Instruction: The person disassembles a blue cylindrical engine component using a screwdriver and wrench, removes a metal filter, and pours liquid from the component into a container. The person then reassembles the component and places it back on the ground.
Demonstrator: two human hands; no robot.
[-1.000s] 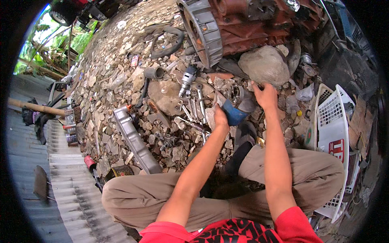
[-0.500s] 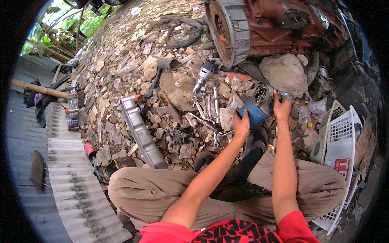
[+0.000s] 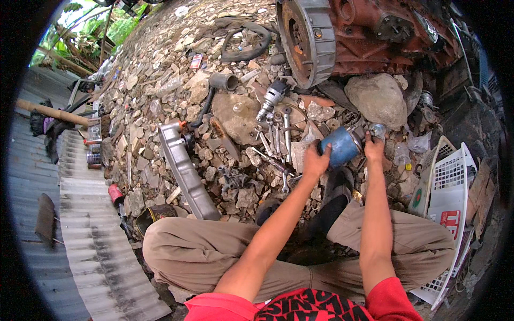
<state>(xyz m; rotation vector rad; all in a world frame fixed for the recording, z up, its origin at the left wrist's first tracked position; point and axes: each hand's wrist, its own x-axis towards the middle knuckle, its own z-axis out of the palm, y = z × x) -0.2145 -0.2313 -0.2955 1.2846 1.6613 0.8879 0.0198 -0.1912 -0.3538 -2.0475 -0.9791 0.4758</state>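
Note:
My left hand (image 3: pixel 317 159) is closed around the left side of a blue metal cylinder (image 3: pixel 339 148), which looks like a motor housing. It lies tilted above my feet. A darker metal piece at its right end points toward my right hand (image 3: pixel 374 147), whose fingers are closed on a small silvery metal part (image 3: pixel 378 130). The inner face of that part is hidden by the fingers. Left of the cylinder, several wrenches (image 3: pixel 277 134) lie on the stones. Above them rests a silver part with a black top (image 3: pixel 274 99).
A rust-red engine block (image 3: pixel 383 43) with a grey flywheel housing (image 3: pixel 305 43) stands at the far right, behind a big rock (image 3: pixel 377 100). A long silver metal cover (image 3: pixel 187 171) lies on the left. White plastic crates (image 3: pixel 450 176) lean on the right; corrugated sheets (image 3: pixel 101 235) border the left.
The blue cylinder has turned and risen slightly to the right, so its open, round inner end no longer faces up. My right hand has shifted a little to the right and nearer me.

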